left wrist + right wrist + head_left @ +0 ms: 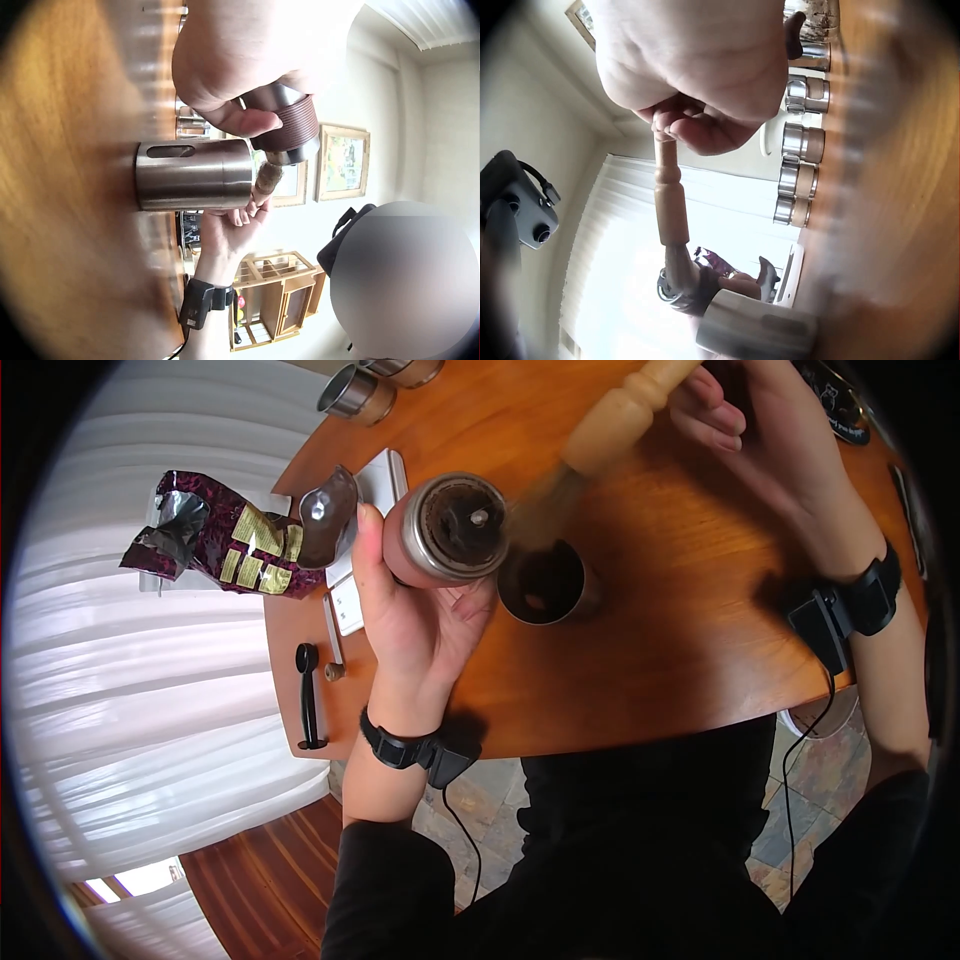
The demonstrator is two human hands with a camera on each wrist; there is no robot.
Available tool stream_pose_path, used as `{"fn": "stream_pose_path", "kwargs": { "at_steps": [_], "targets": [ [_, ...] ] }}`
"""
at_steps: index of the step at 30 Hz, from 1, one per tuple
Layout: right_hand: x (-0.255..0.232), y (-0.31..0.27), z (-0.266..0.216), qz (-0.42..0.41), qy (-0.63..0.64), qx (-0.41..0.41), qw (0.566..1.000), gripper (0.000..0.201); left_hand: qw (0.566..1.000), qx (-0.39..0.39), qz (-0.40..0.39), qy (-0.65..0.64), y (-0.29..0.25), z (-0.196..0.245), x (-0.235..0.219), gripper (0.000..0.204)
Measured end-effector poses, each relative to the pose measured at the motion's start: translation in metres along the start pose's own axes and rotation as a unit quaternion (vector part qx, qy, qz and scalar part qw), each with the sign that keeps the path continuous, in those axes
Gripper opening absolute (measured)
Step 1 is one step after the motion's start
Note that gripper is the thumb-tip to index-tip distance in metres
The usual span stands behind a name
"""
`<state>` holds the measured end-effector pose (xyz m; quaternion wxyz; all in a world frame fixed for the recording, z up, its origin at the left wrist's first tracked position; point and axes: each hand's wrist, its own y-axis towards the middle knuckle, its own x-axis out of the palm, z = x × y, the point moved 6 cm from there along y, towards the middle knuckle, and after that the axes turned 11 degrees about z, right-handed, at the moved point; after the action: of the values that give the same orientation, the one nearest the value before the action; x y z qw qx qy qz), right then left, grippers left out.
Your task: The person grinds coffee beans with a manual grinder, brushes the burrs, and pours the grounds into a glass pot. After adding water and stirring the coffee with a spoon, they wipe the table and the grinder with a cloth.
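My left hand (425,625) grips a round grinder part (455,530) with a reddish ribbed band, its dark open end showing a central pin. My right hand (760,445) pinches the end of a wooden-handled brush (612,425); the bristles (545,505) are at the grinder part's rim. Below and beside them a steel cup (548,585) stands on the table, dark inside. In the left wrist view the steel cup (195,175) is upright, with a slot in its side. The right wrist view shows the brush handle (671,210) running from my fingertips down to the grinder part.
On the left lie a dark red foil bag (240,540), a white scale (380,485), a dark leaf-shaped dish (328,518) and a black scoop (308,695). Metal canisters (357,395) stand at the far edge. A round dark object (835,400) is at the far right.
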<state>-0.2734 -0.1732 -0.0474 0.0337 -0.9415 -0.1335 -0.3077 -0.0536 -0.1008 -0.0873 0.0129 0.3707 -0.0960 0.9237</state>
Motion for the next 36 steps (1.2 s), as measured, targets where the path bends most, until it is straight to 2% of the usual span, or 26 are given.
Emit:
{"fn": "stream_pose_path", "kwargs": {
  "at_steps": [1, 4, 6, 11, 15, 18, 21, 23, 24, 26, 27, 29, 30, 31, 33, 36],
  "targets": [
    [-0.011, 0.011, 0.006, -0.037, 0.003, -0.039, 0.999, 0.031, 1.000, -0.001, 0.002, 0.004, -0.001, 0.000, 0.000, 0.061],
    [-0.015, 0.014, 0.010, -0.007, 0.015, -0.042, 0.999, 0.032, 1.000, -0.006, 0.006, 0.014, -0.001, -0.001, -0.001, 0.063],
    [-0.013, 0.015, 0.010, -0.025, -0.008, -0.053, 0.998, 0.033, 1.000, -0.010, 0.010, 0.022, -0.001, -0.001, -0.001, 0.064],
    [-0.015, 0.014, 0.019, -0.009, 0.038, 0.010, 0.999, 0.033, 0.999, 0.016, 0.023, 0.030, -0.001, -0.001, 0.000, 0.063],
    [-0.015, 0.015, 0.016, -0.022, 0.020, -0.014, 0.999, 0.032, 0.999, 0.037, -0.003, 0.037, -0.001, 0.000, 0.000, 0.060],
    [-0.010, 0.012, 0.013, -0.029, 0.026, -0.016, 0.999, 0.032, 0.994, 0.078, 0.038, 0.059, -0.003, 0.003, 0.001, 0.056],
    [-0.005, 0.007, 0.008, 0.010, 0.025, 0.011, 1.000, 0.033, 0.992, 0.090, 0.022, 0.083, -0.003, 0.006, -0.001, 0.054],
    [-0.014, 0.014, 0.007, -0.026, -0.008, -0.063, 0.998, 0.033, 0.988, 0.099, 0.065, 0.101, -0.001, 0.007, -0.008, 0.060],
    [-0.017, 0.016, 0.008, -0.026, -0.008, -0.063, 0.998, 0.033, 0.988, 0.098, 0.065, 0.101, -0.002, 0.007, -0.007, 0.060],
    [-0.016, 0.017, 0.006, -0.077, 0.034, -0.074, 0.994, 0.034, 0.979, 0.121, 0.093, 0.139, -0.004, 0.008, -0.006, 0.060],
    [0.003, -0.001, -0.008, 0.022, 0.017, -0.041, 0.999, 0.034, 0.979, 0.120, 0.093, 0.139, -0.004, 0.008, -0.008, 0.060],
    [0.007, -0.003, -0.009, 0.030, 0.001, -0.040, 0.999, 0.033, 0.983, 0.125, 0.035, 0.126, -0.005, 0.010, -0.005, 0.050],
    [0.006, -0.003, -0.008, 0.037, -0.015, -0.039, 0.998, 0.033, 0.983, 0.124, 0.035, 0.127, -0.005, 0.010, -0.004, 0.050],
    [0.002, 0.000, -0.006, 0.038, -0.015, -0.039, 0.998, 0.033, 0.983, 0.127, 0.040, 0.123, -0.006, 0.011, -0.003, 0.050],
    [0.000, 0.005, -0.002, -0.024, -0.030, -0.077, 0.996, 0.031, 0.983, 0.129, 0.045, 0.119, -0.005, 0.012, -0.003, 0.050],
    [0.008, -0.002, -0.002, -0.031, -0.065, -0.070, 0.995, 0.030, 0.987, 0.117, 0.025, 0.110, -0.005, 0.013, -0.008, 0.049]
  ]
}}
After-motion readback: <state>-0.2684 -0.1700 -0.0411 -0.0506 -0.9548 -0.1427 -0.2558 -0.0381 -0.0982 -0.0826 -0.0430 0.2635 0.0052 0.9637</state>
